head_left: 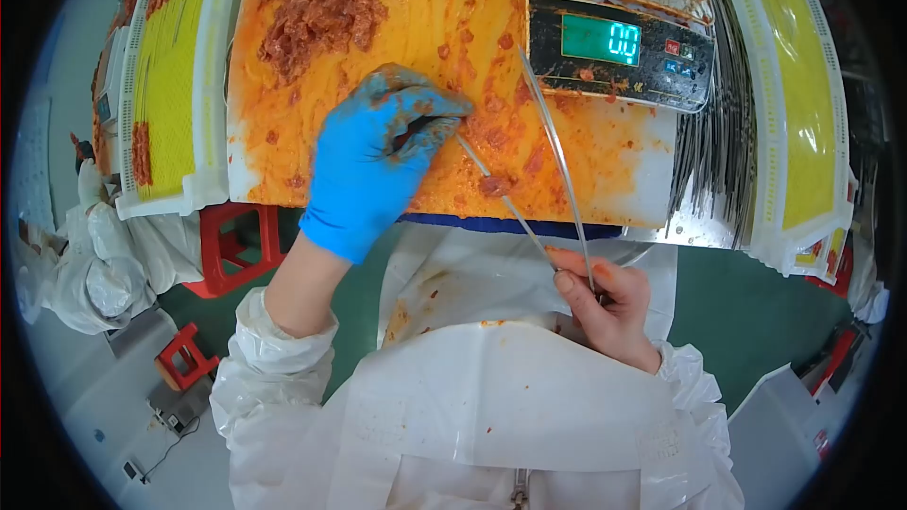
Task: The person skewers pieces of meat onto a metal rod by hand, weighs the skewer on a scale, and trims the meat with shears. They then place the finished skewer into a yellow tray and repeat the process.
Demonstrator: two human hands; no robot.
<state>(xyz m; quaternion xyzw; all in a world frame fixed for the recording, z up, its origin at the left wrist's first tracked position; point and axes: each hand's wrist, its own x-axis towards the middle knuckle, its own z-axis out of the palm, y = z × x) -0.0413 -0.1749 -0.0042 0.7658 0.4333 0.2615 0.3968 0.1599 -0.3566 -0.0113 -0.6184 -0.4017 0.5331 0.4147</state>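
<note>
My right hand is bare and closed around the lower ends of two thin metal skewers. One metal skewer slants up to the left, with a small piece of meat threaded partway along it. The other metal skewer rises toward the scale. My left hand, in a stained blue glove, has its fingers curled together at the tip of the slanting skewer; what they pinch is hidden. Beneath it lies an orange-smeared cutting board, bearing a pile of chopped red meat at the upper left.
A digital scale reading 0.0 stands at the board's upper right. Beside it lie many bare skewers. Yellow-lined white trays flank both sides, the left one holding meat skewers. Red stools and a person in white are left.
</note>
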